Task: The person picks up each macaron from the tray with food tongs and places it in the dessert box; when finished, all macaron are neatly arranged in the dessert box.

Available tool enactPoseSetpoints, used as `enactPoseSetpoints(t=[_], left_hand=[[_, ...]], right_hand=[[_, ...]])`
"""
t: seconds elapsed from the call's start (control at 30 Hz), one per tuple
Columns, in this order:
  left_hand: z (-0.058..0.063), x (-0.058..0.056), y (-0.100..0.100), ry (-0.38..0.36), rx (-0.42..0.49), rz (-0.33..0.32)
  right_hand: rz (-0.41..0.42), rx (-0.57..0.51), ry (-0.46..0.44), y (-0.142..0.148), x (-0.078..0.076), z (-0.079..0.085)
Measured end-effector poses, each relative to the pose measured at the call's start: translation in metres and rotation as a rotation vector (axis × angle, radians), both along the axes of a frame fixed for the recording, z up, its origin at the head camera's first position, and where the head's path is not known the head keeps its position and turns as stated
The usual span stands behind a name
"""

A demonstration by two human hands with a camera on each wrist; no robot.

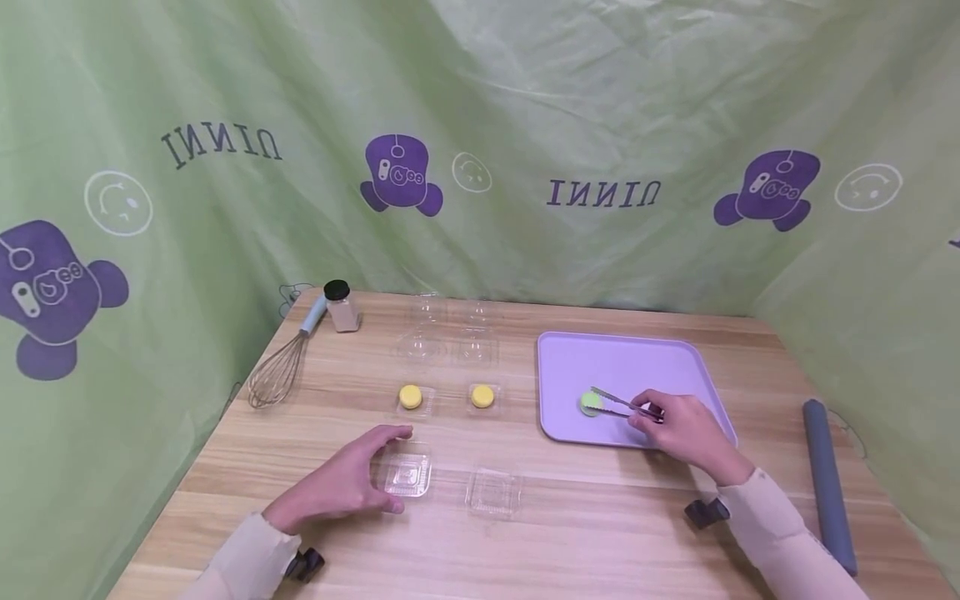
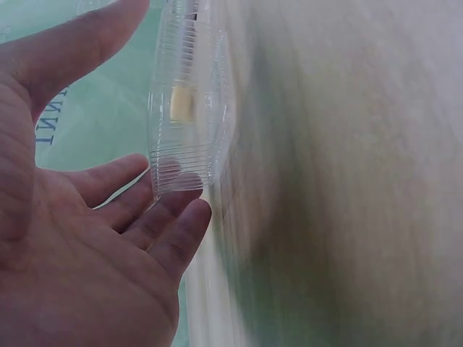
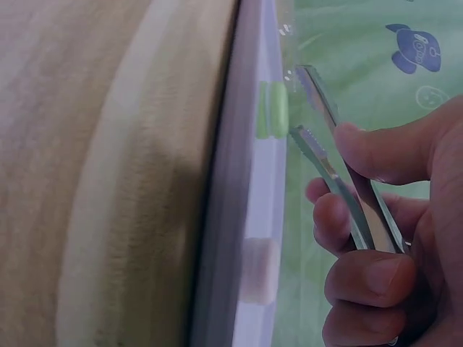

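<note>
My right hand [image 1: 686,427] grips metal tongs [image 3: 367,210], whose tips stand apart around a green macaron [image 1: 591,404] lying on the purple tray [image 1: 630,357]. A pale pinkish macaron [image 3: 259,271] also sits on the tray in the right wrist view; my hand hides it from the head view. On the left, my left hand [image 1: 348,477] has thumb and fingers spread at the near-left clear plastic container [image 1: 408,475]. The left wrist view puts its fingertips [image 2: 189,220] right at the ribbed container wall.
Another clear container [image 1: 493,490] stands to the right. Behind them, two yellow macarons [image 1: 410,396] sit in clear containers, with several clear domed pieces [image 1: 476,346] farther back. A whisk [image 1: 279,371] and a black-lidded jar [image 1: 343,310] occupy the back left; a grey-blue roll [image 1: 828,487] lies at right.
</note>
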State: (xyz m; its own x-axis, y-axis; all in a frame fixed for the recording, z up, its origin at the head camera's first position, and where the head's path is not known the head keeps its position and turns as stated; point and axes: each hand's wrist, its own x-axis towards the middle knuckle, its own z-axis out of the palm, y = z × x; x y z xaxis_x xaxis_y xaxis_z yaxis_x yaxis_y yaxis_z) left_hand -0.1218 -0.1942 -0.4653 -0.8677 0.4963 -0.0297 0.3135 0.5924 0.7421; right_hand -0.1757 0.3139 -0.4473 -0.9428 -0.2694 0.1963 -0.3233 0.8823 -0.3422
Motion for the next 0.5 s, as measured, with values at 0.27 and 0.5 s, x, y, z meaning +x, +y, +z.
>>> enactPoseSetpoints(t=[0.27, 0.5], left_hand=[[-0.0020, 0.0016, -0.0003, 0.019, -0.029, 0.000], [0.0011, 0.0030, -0.0017, 0.034, -0.062, 0.024]], right_hand=[[-0.009, 0.037, -0.005, -0.0003, -0.0021, -0.0043], [-0.010, 0.063, -0.034, -0.0029, -0.0014, -0.0070]])
